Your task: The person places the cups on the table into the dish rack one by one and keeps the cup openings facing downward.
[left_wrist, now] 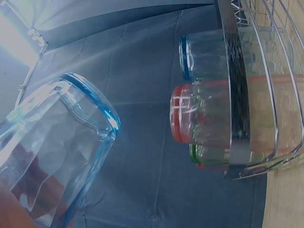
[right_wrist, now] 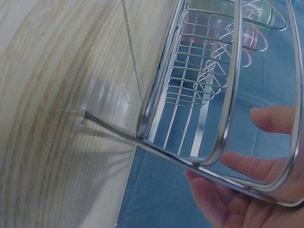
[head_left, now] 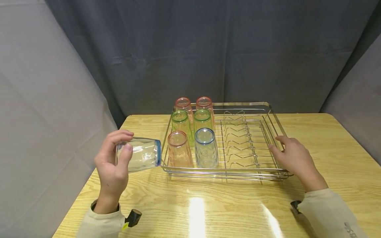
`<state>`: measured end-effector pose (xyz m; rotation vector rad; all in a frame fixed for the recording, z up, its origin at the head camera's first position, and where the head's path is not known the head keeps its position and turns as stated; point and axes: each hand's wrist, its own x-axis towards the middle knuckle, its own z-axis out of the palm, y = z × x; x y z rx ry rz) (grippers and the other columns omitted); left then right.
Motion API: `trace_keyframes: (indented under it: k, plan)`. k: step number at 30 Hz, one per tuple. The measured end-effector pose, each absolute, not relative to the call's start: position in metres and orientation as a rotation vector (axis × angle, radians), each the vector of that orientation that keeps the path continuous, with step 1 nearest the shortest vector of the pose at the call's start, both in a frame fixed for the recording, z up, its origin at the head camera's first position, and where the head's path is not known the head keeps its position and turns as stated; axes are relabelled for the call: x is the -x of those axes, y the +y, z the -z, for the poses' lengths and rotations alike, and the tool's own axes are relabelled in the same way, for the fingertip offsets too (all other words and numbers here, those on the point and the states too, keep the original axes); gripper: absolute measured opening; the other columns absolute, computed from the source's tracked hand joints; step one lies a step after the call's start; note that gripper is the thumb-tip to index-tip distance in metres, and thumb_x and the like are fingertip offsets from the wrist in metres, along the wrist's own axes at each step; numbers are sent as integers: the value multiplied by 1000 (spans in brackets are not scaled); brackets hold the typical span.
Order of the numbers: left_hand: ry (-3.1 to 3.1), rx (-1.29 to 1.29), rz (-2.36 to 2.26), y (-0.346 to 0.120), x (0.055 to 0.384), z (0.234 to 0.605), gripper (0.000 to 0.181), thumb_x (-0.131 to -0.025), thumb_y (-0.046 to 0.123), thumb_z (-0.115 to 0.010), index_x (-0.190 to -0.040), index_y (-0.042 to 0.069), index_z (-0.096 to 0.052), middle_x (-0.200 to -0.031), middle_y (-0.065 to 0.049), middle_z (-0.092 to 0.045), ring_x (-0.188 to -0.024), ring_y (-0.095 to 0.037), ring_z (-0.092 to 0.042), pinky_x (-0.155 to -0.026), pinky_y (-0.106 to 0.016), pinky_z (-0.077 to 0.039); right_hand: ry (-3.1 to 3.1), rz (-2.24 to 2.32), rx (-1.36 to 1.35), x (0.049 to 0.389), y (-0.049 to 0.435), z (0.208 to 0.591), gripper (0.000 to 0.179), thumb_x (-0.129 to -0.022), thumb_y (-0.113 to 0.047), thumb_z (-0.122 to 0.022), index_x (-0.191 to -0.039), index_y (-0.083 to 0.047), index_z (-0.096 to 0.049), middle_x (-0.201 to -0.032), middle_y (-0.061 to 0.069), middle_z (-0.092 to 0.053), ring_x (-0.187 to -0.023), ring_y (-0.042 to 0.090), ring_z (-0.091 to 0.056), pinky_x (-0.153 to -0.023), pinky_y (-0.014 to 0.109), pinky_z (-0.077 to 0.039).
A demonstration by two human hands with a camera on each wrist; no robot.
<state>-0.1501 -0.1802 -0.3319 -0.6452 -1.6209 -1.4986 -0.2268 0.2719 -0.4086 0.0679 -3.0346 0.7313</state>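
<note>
My left hand (head_left: 114, 162) grips a clear drinking glass (head_left: 141, 153) between thumb and fingers, left of the wire dish rack (head_left: 244, 170). The glass lies nearly level, its blue-ringed end pointing right towards the rack; in the left wrist view that glass (left_wrist: 61, 142) is close up and tilted. At the rack's right side, my right hand (head_left: 293, 155) holds the metal rim, thumb inside the frame. From the right wrist, curled fingers (right_wrist: 209, 197) show behind the wires. Nearest the left hand inside the rack stand an orange glass (head_left: 179, 150) and a blue-ringed glass (head_left: 206, 148).
Behind those stand two green glasses (head_left: 180, 122) and two red-ringed glasses (head_left: 183, 104) in the rack's left part. Wavy wire dividers (head_left: 236, 143) run along its middle. The rack sits on a wooden table (head_left: 166, 205); a dark curtain (head_left: 178, 49) hangs behind.
</note>
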Motion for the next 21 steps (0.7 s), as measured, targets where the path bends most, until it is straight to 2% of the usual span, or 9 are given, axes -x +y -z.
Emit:
trace_keyframes:
  k: [4,11,18,21]
  plan:
    - [-1633,679,1486,-174,151,334,13,-84,-16,-51,-94,-19,-58,-107,-3,-67,-105,-18,-60,-97,-28,-46,-3033,-776,-78,227,274,408,79,-102,-56,-38,-151,5,-31,-137,39,-41,-113,52,-51,-76,59,-46]
    - [-1694,698,1388,-170,152,336,14,-82,-14,-53,-95,-17,-60,-109,-1,-66,-106,-17,-60,-94,-27,-48,-2968,-790,-132,223,275,405,73,-102,-48,-45,-151,6,-31,-144,44,-33,-127,62,-33,-94,74,-33]
    - [-1694,706,1376,-171,152,336,15,-82,-13,-53,-94,-17,-61,-109,-2,-66,-106,-17,-60,-95,-27,-47,-2796,-760,-215,214,273,398,63,-101,-34,-54,-144,9,-40,-139,42,-41,-124,61,-36,-96,73,-30]
    - [-1687,715,1353,-171,151,334,15,-81,-12,-54,-94,-16,-61,-108,-2,-66,-105,-17,-61,-94,-27,-47,-2705,-780,-241,207,267,391,56,-100,-28,-56,-142,7,-44,-139,39,-43,-125,59,-37,-98,72,-29]
